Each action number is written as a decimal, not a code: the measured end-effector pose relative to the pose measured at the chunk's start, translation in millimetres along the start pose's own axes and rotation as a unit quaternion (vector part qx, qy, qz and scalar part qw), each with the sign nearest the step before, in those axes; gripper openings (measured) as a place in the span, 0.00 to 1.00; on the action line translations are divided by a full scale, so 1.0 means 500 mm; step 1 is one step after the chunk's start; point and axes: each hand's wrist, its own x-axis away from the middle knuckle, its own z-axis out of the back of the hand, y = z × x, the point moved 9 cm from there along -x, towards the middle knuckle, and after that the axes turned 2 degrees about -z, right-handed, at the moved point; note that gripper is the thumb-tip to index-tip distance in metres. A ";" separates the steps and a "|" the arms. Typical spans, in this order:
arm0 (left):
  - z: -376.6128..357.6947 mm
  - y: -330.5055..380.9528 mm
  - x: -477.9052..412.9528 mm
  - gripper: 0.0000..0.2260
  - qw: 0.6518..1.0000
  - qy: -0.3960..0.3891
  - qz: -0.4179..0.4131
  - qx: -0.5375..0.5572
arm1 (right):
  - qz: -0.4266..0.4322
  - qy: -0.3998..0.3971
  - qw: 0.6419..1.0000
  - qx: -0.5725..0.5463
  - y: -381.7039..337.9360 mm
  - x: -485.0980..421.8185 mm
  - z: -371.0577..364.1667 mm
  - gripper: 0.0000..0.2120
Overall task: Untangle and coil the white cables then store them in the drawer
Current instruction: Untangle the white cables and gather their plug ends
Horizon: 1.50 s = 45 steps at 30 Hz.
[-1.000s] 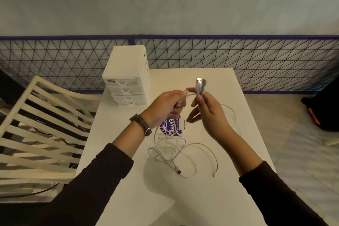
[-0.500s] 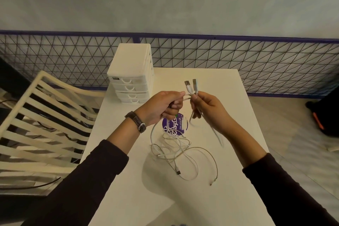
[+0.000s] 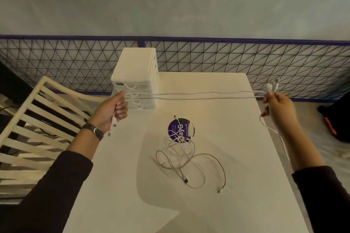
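Note:
Two white cable strands (image 3: 198,95) stretch taut across the table between my hands. My left hand (image 3: 111,111) grips their left part in front of the drawer unit, with plug ends hanging below the fist. My right hand (image 3: 280,108) pinches the USB plugs (image 3: 272,86) at the table's right edge, and a slack length hangs under it. More white cables (image 3: 186,159) lie tangled on the table's middle. The white drawer unit (image 3: 136,79) stands at the back left, its drawers closed.
A round purple sticker (image 3: 180,129) sits on the white table (image 3: 217,119) under the tangle's far end. A cream slatted chair (image 3: 37,119) stands at the left. A wire-mesh railing (image 3: 227,58) runs behind the table. A dark bag (image 3: 335,121) lies on the floor at the right.
My hands have moved far apart, left toward the drawer unit and right past the table edge. The held cables have come out of the pile and now stretch straight.

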 end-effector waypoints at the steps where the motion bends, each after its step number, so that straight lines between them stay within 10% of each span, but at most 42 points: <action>1: 0.008 -0.007 -0.006 0.20 1.000 0.018 -0.002 0.012 | -0.006 -0.008 1.000 -0.013 0.005 0.007 -0.010 0.17; 7: -0.056 -0.026 -0.039 0.16 0.999 0.044 -0.021 0.023 | -0.009 -0.075 0.997 -0.018 0.018 0.045 -0.084 0.16; 14: -0.176 -0.028 -0.114 0.12 0.951 0.053 -0.090 -0.292 | 0.039 -0.053 0.998 -0.008 0.024 0.073 -0.104 0.13; 20: -0.133 -0.201 -0.181 0.27 0.818 0.044 0.035 -0.572 | 0.025 -0.131 0.990 0.035 0.080 0.181 -0.158 0.15; 23: -0.178 -0.265 -0.119 0.27 0.746 0.032 -0.072 -0.662 | -0.005 -0.151 0.988 0.020 0.125 0.226 -0.177 0.15; 26: -0.263 -0.380 -0.020 0.19 0.716 -0.147 -0.158 -0.663 | -0.028 -0.156 0.987 0.012 0.159 0.262 -0.185 0.15; 31: -0.261 -0.569 0.045 0.19 0.543 -0.342 -0.094 -0.761 | -0.071 -0.157 0.985 -0.009 0.200 0.293 -0.192 0.15; 41: -0.238 -0.603 0.039 0.12 0.557 -0.263 -0.037 -0.787 | -0.082 -0.206 0.975 0.008 0.194 0.314 -0.217 0.13; 45: -0.252 -0.525 0.050 0.11 0.725 -0.169 -0.043 -0.667 | -0.090 -0.207 0.974 -0.014 0.186 0.315 -0.223 0.12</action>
